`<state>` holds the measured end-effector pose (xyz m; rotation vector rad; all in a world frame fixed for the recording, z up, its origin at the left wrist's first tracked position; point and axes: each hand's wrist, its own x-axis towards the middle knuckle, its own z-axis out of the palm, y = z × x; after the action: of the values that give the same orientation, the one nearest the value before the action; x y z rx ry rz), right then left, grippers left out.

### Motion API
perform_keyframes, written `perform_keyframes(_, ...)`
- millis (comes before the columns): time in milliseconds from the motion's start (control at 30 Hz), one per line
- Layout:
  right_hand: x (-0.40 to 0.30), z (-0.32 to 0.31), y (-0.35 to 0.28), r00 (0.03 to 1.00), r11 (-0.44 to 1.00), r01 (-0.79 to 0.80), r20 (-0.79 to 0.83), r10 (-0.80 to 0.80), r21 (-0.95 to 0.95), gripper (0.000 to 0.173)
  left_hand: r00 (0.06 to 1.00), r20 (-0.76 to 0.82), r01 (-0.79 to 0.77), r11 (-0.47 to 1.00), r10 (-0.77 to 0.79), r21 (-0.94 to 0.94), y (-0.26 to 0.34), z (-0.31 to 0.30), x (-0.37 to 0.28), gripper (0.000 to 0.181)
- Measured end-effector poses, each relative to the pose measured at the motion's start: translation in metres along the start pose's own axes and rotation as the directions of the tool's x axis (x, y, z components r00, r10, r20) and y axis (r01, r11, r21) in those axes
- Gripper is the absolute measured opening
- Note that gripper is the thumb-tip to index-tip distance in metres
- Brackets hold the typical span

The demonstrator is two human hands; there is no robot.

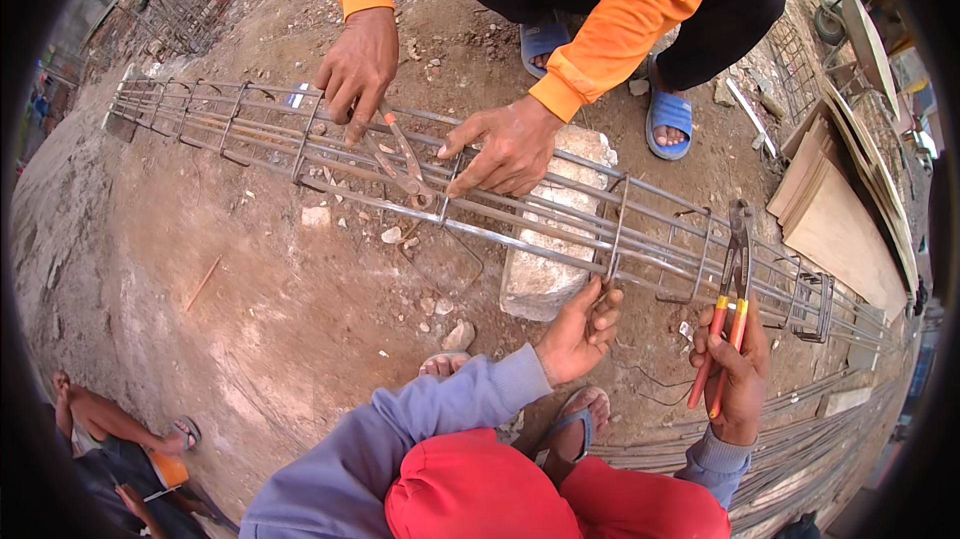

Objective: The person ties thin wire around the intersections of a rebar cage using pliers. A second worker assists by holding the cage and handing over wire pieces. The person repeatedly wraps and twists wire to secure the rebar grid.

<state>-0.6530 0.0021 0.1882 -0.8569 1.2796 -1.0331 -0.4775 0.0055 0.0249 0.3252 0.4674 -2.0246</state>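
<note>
A long rebar cage (pixel 517 243) of steel bars and bent stirrups runs across the view before me. My left hand (pixel 581 333) is at the near lower corner of one steel stirrup (pixel 621 228), thumb and fingertips close against it. Whether it pinches the stirrup or a thin wire there, I cannot tell. In my right hand (pixel 735 374) is a pair of pincers (pixel 735 276) with red and yellow handles. Its jaws point away from me, over the cage's near side.
A co-worker's hands (pixel 502 149) in orange sleeves work across the cage, with worn pincers (pixel 409 171) there. A concrete block (pixel 559 224) lies underneath. Plywood sheets (pixel 844 216) lean at right, above loose rebar (pixel 810 441). Another person's leg (pixel 124 415) shows at lower left.
</note>
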Motion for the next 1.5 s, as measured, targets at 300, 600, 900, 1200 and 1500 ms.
perform_keyframes(300, 0.034, 0.04, 0.021, 0.951, 0.945, -0.285, 0.077, 0.3, -0.158, 0.073, 0.996, -0.082, 0.022, 0.999, -0.024, -0.027, -0.004, -0.002, 0.007, 0.018)
perform_keyframes(600, 0.054, 0.07, 0.024, 0.963, 0.924, -0.254, 0.012, 0.268, -0.285, 0.074, 0.997, 0.009, 0.076, 0.995, -0.076, -0.057, -0.001, -0.008, 0.011, 0.024)
perform_keyframes(900, 0.06, 0.065, 0.019, 0.968, 0.971, -0.236, -0.095, 0.231, -0.045, 0.073, 0.997, 0.018, 0.073, 0.984, -0.071, -0.165, -0.002, -0.004, 0.007, 0.025)
perform_keyframes(1200, 0.035, 0.07, 0.024, 0.982, 0.975, -0.106, 0.137, 0.134, -0.195, 0.073, 0.997, -0.031, 0.068, 0.998, -0.068, -0.001, -0.001, -0.009, -0.003, 0.022)
perform_keyframes(1500, -0.005, 0.019, 0.028, 0.959, 0.944, -0.034, 0.257, 0.124, -0.329, 0.061, 0.963, 0.237, -0.004, 0.87, -0.13, 0.492, 0.03, -0.019, -0.084, 0.02)
